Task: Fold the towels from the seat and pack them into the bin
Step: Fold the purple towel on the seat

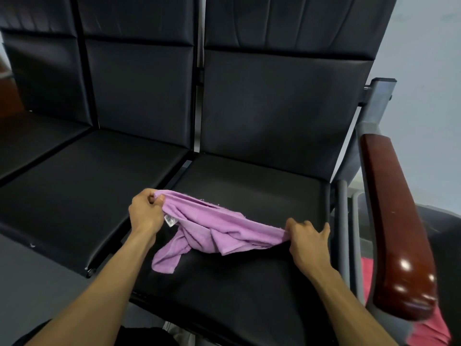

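To my right, a glossy brown armrest (396,221) on a grey metal frame (343,221). Red cloth (429,328) below it. Pale wall (429,46) behind.

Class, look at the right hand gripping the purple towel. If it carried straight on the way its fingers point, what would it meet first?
The right hand points up and left along the purple towel it pinches, so it would probably push into the towel's bunched folds first, then the black seat beyond. Depth is uncertain.

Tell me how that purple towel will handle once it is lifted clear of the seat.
Probably floppy: the purple towel sags in folds between the left hand and right hand, one end trailing onto the seat. Likely light, since fingertip pinches hold it up. Its terry-looking surface should not slip easily.
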A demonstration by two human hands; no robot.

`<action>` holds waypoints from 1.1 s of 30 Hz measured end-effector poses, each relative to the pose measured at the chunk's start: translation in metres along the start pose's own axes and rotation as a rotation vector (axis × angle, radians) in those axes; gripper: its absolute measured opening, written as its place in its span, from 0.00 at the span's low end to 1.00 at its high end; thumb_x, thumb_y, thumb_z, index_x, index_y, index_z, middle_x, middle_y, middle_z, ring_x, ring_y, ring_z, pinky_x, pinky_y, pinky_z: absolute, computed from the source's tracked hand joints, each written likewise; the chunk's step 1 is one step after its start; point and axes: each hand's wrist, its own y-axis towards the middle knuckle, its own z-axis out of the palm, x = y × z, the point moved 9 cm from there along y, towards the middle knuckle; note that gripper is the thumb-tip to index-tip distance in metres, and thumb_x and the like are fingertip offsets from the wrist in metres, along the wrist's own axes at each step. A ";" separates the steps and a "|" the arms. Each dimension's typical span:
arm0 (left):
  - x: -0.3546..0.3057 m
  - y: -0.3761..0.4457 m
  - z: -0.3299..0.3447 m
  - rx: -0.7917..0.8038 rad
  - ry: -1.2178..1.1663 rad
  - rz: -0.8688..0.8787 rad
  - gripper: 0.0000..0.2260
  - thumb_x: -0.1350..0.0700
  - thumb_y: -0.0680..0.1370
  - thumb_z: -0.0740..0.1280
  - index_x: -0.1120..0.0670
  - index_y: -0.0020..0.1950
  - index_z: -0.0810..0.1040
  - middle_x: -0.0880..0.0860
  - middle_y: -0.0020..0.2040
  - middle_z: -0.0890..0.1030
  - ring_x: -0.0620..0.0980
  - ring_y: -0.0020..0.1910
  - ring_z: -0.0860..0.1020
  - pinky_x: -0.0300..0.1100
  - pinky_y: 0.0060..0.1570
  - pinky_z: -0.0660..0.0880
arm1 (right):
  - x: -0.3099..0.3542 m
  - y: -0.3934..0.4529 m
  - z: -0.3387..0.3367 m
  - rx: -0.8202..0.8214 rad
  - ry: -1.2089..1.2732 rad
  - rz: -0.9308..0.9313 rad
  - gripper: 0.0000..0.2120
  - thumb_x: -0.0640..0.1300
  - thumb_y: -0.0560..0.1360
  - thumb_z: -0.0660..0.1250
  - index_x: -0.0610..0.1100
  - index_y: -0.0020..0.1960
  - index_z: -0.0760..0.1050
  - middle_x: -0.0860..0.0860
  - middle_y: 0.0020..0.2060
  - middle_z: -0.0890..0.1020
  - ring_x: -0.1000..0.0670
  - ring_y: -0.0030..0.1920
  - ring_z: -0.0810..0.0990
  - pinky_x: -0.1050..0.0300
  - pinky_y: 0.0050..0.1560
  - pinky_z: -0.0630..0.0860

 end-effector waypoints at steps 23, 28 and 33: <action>0.018 0.011 -0.027 -0.125 -0.022 -0.099 0.04 0.63 0.81 0.65 0.55 0.51 0.77 0.56 0.46 0.80 0.53 0.44 0.79 0.50 0.46 0.78 | 0.016 0.000 -0.021 -0.174 0.082 -0.149 0.08 0.49 0.78 0.67 0.48 0.41 0.79 0.54 0.45 0.82 0.48 0.49 0.77 0.53 0.47 0.69; 0.014 0.009 -0.026 -0.140 -0.023 -0.087 0.04 0.63 0.81 0.65 0.57 0.53 0.78 0.56 0.46 0.80 0.53 0.45 0.78 0.47 0.46 0.76 | 0.009 0.000 -0.025 -0.271 0.007 -0.137 0.09 0.41 0.71 0.73 0.53 0.36 0.81 0.56 0.36 0.77 0.50 0.40 0.74 0.54 0.42 0.60; 0.017 0.012 -0.028 -0.139 -0.019 -0.105 0.04 0.63 0.81 0.65 0.57 0.54 0.78 0.56 0.47 0.80 0.53 0.46 0.79 0.47 0.48 0.78 | 0.008 0.001 -0.033 -0.354 0.156 -0.129 0.08 0.45 0.69 0.78 0.51 0.35 0.81 0.56 0.35 0.78 0.51 0.38 0.73 0.55 0.43 0.57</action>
